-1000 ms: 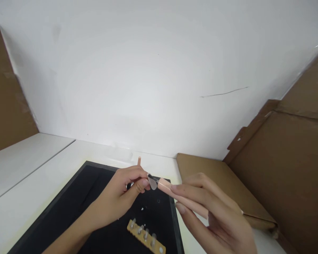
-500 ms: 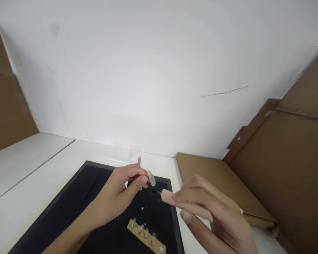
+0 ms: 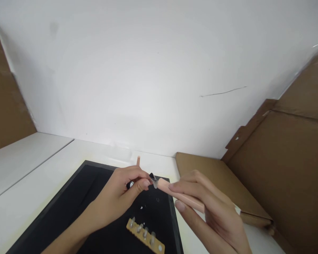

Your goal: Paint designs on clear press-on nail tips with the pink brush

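Between the thumb and fingers of my left hand (image 3: 127, 188), a translucent false nail (image 3: 155, 184) sticks out to the right. My right hand (image 3: 212, 208) is closed around the pink handle of a nail polish brush (image 3: 184, 197). The brush's dark bristles lie against the false nail, near my left fingertips. Below, on a black mat (image 3: 100, 201), rests a yellowish strip (image 3: 148, 243) bearing several clear false nails (image 3: 145, 233) on it. A thin pink rod (image 3: 138, 161) shows just behind my left hand; its lower part is hidden.
A flat cardboard box (image 3: 201, 167) lies to the right of the mat on the white table (image 3: 55, 155). Cardboard panels stand at the left (image 3: 10, 91) and right (image 3: 294, 162). A white wall (image 3: 148, 70) rises behind. Small white bits (image 3: 141, 207) dot the mat.
My right hand has moved the brush up and left, bringing its dark bristles from just below the false nail onto it. My left hand has stayed nearly still.
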Motion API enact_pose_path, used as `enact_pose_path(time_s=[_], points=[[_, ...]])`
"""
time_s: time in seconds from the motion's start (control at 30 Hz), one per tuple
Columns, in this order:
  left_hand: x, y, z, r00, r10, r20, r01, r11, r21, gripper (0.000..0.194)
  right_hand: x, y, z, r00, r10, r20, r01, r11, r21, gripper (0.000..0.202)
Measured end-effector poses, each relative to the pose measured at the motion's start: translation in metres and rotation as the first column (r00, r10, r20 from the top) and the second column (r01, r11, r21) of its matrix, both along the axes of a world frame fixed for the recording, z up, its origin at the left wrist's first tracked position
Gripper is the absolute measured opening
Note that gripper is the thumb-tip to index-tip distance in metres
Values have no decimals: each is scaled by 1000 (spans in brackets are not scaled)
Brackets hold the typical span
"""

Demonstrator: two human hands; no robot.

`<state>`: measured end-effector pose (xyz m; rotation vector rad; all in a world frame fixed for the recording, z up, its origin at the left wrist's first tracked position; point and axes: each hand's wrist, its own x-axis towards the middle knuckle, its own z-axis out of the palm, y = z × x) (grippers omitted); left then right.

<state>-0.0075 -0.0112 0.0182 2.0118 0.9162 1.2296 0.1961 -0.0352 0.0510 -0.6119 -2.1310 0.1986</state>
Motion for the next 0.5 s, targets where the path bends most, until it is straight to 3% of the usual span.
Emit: enact_pose_path(time_s=[0.5], points=[[-1,2,-4,999,-9,48,9,1000,0,23,1,-1,-1,1000,-26,13,27,999,-24,30]])
